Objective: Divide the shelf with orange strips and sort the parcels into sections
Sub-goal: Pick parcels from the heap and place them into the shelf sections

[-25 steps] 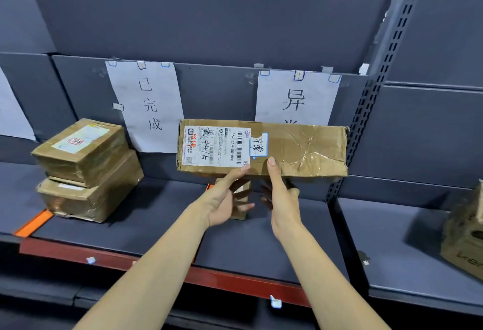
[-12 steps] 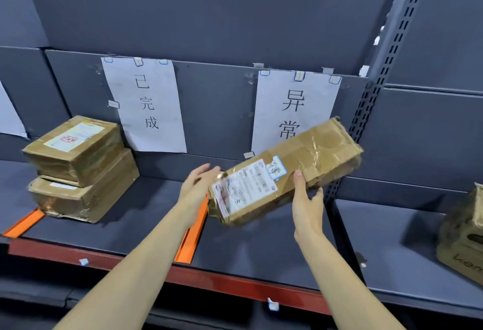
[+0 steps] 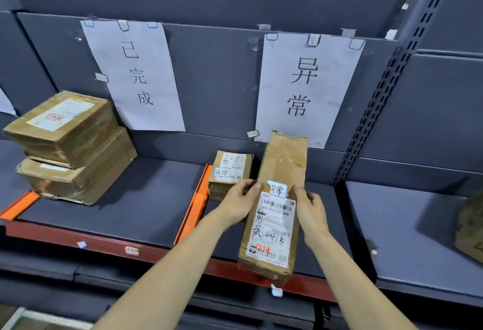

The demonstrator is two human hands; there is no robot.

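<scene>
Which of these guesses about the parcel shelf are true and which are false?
1. The long parcel lies lengthwise, its label end toward the shelf's front edge. True.
2. The small parcel sits left of the orange strip. False: it sits right of that strip, beside the long parcel.
3. Two parcels are stacked near the sign reading 已完成. True.
4. Only the left hand is at the long parcel. False: the right hand is at its other side too.
5. The long parcel lies below the sign reading 异常. True.
</scene>
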